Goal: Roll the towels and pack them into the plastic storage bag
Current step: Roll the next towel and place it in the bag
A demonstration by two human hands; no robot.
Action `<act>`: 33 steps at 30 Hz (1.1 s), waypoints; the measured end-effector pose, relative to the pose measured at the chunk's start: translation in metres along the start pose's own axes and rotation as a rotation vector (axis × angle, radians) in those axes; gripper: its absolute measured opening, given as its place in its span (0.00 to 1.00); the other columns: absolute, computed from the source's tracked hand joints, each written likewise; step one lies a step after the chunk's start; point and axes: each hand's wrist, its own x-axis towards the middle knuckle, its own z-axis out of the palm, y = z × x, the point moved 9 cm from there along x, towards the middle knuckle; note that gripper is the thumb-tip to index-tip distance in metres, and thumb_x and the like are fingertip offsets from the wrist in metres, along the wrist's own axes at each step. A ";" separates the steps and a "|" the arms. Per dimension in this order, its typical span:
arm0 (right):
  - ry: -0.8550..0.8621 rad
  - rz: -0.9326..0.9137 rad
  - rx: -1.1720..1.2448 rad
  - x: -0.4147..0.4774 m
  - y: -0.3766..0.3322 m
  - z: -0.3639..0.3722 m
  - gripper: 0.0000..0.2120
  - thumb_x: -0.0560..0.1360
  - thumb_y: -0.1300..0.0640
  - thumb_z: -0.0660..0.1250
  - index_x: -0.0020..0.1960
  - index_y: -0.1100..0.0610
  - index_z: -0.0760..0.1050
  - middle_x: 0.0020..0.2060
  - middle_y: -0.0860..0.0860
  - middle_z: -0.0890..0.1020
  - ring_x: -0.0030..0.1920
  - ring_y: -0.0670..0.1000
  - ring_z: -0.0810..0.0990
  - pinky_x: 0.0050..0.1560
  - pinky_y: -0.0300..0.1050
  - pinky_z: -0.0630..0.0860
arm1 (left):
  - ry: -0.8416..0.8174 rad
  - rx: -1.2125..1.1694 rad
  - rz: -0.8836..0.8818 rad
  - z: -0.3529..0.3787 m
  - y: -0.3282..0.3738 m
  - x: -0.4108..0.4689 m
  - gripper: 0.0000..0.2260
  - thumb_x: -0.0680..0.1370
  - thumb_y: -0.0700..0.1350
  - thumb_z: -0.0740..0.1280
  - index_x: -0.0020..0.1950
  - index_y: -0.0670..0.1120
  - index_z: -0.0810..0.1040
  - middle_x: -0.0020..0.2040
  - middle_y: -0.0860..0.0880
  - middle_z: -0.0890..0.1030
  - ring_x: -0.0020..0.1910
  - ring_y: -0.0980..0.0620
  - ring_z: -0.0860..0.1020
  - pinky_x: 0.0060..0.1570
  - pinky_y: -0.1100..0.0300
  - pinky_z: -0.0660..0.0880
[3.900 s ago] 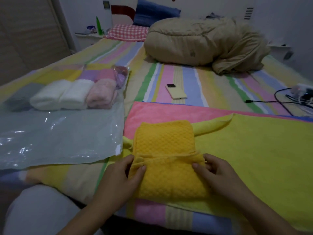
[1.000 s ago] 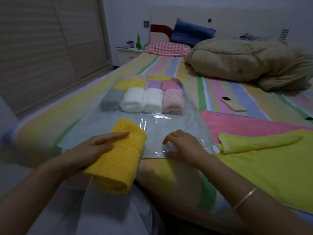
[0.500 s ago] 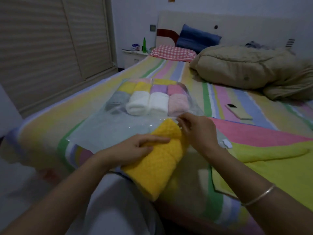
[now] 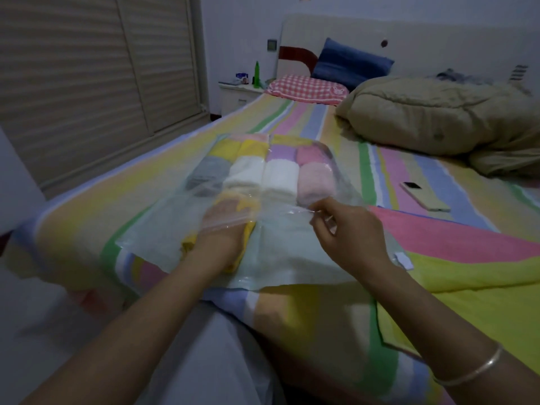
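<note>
one clear plastic storage bag [image 4: 292, 258] lies on the striped bed sheet [image 4: 321, 317], with four rolled towels [image 4: 277, 176] in its near row. the back row is blurred. right hand [image 4: 347, 232] pinches the bag's top film. left hand [image 4: 222, 238] rests on one yellow waffle rolled towel [image 4: 188, 244] half inside the bag; its fingers are veiled by plastic, so i cannot tell their grip.

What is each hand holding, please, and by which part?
The right hand pinches the clear plastic storage bag by the upper lip of its mouth. The left hand lies on the yellow rolled towel inside; a grip cannot be told.
</note>
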 end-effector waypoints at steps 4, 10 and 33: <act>-0.200 -0.098 0.020 0.000 -0.022 0.024 0.19 0.70 0.52 0.62 0.60 0.44 0.76 0.52 0.44 0.82 0.51 0.49 0.81 0.43 0.48 0.78 | -0.135 0.091 -0.074 0.039 0.011 0.014 0.24 0.80 0.52 0.53 0.76 0.51 0.56 0.78 0.44 0.52 0.76 0.40 0.50 0.74 0.44 0.46; -0.362 -0.214 0.142 0.003 -0.051 0.054 0.21 0.78 0.45 0.50 0.65 0.44 0.75 0.58 0.45 0.82 0.58 0.49 0.79 0.49 0.52 0.79 | -0.111 0.158 -0.286 0.063 -0.034 0.014 0.23 0.82 0.53 0.52 0.77 0.54 0.54 0.76 0.42 0.56 0.74 0.37 0.55 0.71 0.35 0.49; -0.578 -0.095 0.301 -0.036 -0.038 0.056 0.24 0.74 0.36 0.56 0.67 0.41 0.72 0.63 0.38 0.76 0.66 0.39 0.70 0.64 0.37 0.67 | -0.165 -0.178 -0.241 0.065 -0.013 -0.038 0.25 0.81 0.53 0.52 0.76 0.42 0.62 0.75 0.37 0.61 0.75 0.39 0.58 0.74 0.42 0.51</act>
